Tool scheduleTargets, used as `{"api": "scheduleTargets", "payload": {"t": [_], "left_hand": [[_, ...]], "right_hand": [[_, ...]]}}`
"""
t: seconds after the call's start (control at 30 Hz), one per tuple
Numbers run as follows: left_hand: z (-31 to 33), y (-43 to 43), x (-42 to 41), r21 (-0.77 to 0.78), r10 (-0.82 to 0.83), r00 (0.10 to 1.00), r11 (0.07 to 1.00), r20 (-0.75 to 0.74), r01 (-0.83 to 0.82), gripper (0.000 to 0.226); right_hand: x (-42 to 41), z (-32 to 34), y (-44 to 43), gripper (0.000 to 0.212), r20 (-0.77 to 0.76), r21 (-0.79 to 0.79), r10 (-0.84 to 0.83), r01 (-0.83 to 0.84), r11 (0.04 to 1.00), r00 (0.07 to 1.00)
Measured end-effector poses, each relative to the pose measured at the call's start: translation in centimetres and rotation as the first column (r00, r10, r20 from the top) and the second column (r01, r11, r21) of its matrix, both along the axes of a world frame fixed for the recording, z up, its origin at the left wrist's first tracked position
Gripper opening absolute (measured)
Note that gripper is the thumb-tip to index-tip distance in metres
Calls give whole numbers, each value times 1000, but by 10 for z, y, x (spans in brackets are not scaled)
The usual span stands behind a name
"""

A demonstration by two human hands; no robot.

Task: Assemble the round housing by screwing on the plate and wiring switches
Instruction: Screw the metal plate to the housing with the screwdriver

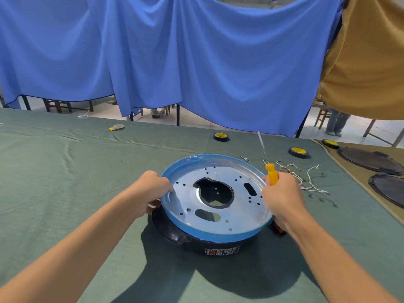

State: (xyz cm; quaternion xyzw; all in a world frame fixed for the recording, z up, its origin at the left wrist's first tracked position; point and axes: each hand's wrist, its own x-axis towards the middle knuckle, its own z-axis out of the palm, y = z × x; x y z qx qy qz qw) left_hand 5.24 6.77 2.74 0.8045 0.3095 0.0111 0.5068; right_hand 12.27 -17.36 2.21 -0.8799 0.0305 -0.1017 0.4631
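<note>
Seating the plate (238, 215) on the round housing (170, 230) mid-worktop (65, 171): left hand (150, 193) fingers (167, 185) grip its nine-o'clock rim, right hand (282, 197) at three o'clock clamps the screwdriver (271, 173) (tip upward). Next, I judge: align holes, drive screws.

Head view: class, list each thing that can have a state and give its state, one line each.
plate: lying on the housing, held at both rims.
housing: on the table, covered by the plate.
left hand: grips the plate's left rim.
right hand: holds the screwdriver, at the plate's right rim.
screwdriver: held, tip pointing up and away.
wires: loose on the table, unconnected.
</note>
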Motion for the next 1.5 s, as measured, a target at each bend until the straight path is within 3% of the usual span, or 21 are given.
{"api": "scheduleTargets", "payload": {"t": [0.07,0.2,0.33,0.63,0.97,1.2,1.33,1.5], "left_hand": [[2,-2,2,-71,22,1000,997,8,-22,8],[8,-2,3,-273,38,999,961,0,-36,27],[5,-2,6,-349,79,996,935,30,-64,31],[-2,0,9,-347,150,986,931,73,-116,19],[-5,2,3,-368,181,980,919,79,-140,20],[-2,8,4,-298,189,978,942,85,-156,20],[13,15,10,-259,233,949,950,211,-176,19],[29,9,18,-103,295,854,955,429,-278,16]], "right_hand": [[1,-2,-1,13,-3,68,-19,19,997,1000],[1,-4,-3,13,-5,221,-43,43,974,999],[0,-3,-3,15,-25,300,-46,52,953,999],[-7,0,-3,18,-19,357,-33,38,934,999],[-1,-3,0,14,-50,419,56,-30,908,997],[-2,-1,-1,9,-84,505,132,-72,860,988],[-1,13,-6,31,-77,628,225,-128,768,971],[6,11,-14,24,-111,665,156,-43,746,981]]}}
